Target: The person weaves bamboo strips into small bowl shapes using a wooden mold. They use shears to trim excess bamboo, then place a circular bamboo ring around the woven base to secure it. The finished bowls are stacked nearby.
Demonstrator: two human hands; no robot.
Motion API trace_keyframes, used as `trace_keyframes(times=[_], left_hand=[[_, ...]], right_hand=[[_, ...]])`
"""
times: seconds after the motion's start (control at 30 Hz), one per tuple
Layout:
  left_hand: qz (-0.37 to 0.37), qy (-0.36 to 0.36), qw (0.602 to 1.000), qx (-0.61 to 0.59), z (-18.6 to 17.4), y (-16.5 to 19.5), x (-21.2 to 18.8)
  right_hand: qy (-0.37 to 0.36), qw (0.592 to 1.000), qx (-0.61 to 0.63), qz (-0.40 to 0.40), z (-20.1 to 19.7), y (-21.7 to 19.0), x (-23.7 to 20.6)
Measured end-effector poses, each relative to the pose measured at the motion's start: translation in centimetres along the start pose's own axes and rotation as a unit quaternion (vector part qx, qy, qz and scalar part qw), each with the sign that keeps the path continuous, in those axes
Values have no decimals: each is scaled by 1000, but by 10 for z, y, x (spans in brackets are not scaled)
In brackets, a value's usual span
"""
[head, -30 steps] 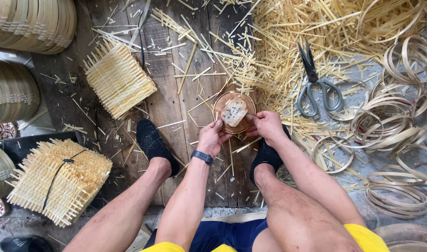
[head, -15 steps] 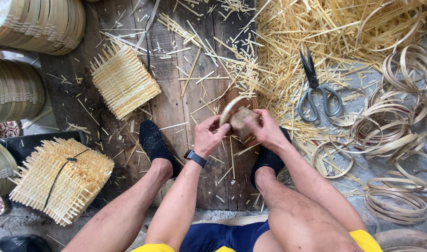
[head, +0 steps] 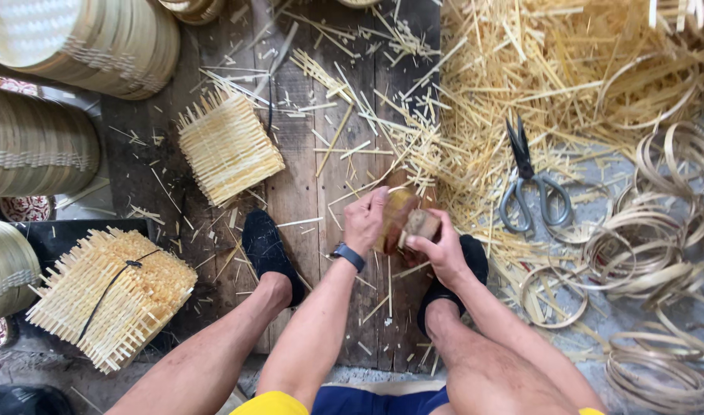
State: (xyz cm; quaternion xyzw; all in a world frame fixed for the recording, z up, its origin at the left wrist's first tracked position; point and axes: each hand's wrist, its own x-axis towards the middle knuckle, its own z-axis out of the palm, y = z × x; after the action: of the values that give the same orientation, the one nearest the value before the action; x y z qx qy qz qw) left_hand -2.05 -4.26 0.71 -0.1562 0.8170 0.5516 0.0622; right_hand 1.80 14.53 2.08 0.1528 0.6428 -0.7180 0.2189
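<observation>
Left hand (head: pixel 365 221) and right hand (head: pixel 438 250) clasped bamboo ring (head: pixel 398 220) at 9 and 3 o'clock; likely light, springy; rim hold suited.

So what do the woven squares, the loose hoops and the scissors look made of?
Woven squares: pale split bamboo or similar, unfinished, with frayed strip ends. Loose hoops: thin bent strips, apparently the same material. Scissors: dark, dull metal, grey handle loops.

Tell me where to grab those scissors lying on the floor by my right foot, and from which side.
Grip the scissors at the two loop handles, the end nearest you. They lie flat with closed blades pointing away, so come from above on your right hand's side. The blades rest among loose bamboo strips, so the handles look like the clearer, safer hold.
</observation>
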Motion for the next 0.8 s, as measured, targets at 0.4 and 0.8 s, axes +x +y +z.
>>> trace_keyframes(times=[0.4,0.8], left_hand=[[-47,19,922,-383,-150,90,106],[-334,-162,918,-137,-33,13,-22]], right_hand=[[-50,974,214,59,-19,-16,-38],[-133,964,220,72,8,-33,-24]])
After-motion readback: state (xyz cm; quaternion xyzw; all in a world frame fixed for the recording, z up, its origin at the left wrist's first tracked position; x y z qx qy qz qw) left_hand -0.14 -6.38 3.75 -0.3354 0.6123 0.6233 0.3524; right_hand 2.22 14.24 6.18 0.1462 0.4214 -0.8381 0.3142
